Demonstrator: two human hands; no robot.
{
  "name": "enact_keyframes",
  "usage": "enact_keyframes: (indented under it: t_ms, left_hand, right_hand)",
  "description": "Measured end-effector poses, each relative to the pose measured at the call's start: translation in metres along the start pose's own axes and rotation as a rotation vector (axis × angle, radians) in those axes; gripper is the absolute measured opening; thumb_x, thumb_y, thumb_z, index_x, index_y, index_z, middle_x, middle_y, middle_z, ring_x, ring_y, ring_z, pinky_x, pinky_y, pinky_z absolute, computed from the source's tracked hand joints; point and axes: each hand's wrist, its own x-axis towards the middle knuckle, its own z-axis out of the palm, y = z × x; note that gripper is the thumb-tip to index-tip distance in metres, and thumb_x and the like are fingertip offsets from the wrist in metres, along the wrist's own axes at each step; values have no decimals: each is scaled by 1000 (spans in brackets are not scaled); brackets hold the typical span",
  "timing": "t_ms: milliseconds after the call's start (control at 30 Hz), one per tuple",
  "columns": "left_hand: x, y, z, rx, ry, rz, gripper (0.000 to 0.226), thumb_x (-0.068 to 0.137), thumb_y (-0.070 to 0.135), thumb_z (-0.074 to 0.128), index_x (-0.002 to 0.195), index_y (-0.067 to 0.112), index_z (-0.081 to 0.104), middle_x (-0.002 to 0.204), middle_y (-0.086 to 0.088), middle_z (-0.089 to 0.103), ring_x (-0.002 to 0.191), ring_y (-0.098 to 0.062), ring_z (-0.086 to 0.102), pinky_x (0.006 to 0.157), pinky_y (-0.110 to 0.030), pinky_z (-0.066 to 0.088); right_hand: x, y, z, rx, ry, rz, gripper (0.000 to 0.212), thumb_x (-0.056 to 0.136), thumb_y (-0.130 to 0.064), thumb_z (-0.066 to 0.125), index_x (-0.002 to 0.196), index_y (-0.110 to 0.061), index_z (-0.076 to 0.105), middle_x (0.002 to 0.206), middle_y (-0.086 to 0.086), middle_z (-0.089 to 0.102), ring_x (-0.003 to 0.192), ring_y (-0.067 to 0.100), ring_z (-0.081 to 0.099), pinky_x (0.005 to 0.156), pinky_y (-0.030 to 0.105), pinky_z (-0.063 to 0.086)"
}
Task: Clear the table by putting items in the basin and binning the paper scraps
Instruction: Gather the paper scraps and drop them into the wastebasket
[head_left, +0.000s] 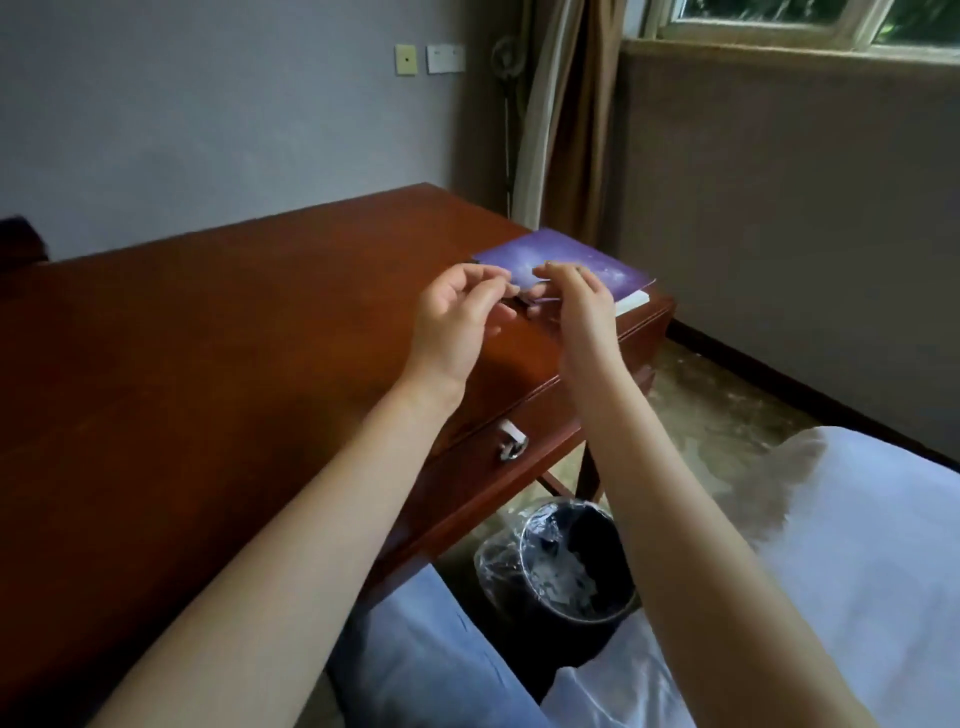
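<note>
The left hand (457, 312) hangs over the far right part of the table (234, 338), palm turned inward and fingers curled. Its thumb and forefinger pinch a small dark piece (514, 301) just above the wood. The right hand (576, 306) faces it from the other side, its fingers bent down so the tips meet the same piece. Whether this hand grips the piece or only touches it cannot be told, and the piece itself is too small and blurred to name. The 2 hands are close together, with only the piece between them.

Just behind the hands, a purple notebook (582, 257) lies flat on the table's far right corner, with the white page edges showing at its near side. Below the hands, a drawer front carries 1 metal ring handle (511, 447).

On the floor under the table's right end stands a dark round bin (571, 561), lined with a clear plastic bag and holding some pale crumpled bits. It sits next to the person's knees in light blue trousers (415, 649). A white bed sheet (857, 545) fills the lower right. A brown curtain (566, 104) hangs in the corner beside the window (779, 21), and 2 wall plates (445, 57) are on the grey wall.
</note>
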Motion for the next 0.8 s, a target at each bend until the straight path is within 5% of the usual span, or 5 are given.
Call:
enact_keyframes:
  t_ms: [267, 800]
  left_hand:
    - [-11, 37, -122, 144, 345, 71, 17, 93, 19, 50, 82, 24, 62, 89, 1, 66, 82, -15, 60, 68, -26, 46]
    - [-141, 85, -344, 391, 859, 70, 16, 92, 18, 52, 84, 26, 64, 87, 6, 67, 81, -10, 60, 68, -22, 44]
  right_hand:
    - [-38, 17, 121, -208, -401, -2, 14, 94, -13, 51, 91, -7, 63, 68, 2, 61, 60, 13, 56, 57, 21, 46]
    - [-184, 85, 300, -367, -1102, 77, 15, 96, -16, 53, 99, -5, 62, 76, 3, 63, 67, 12, 59, 57, 16, 49]
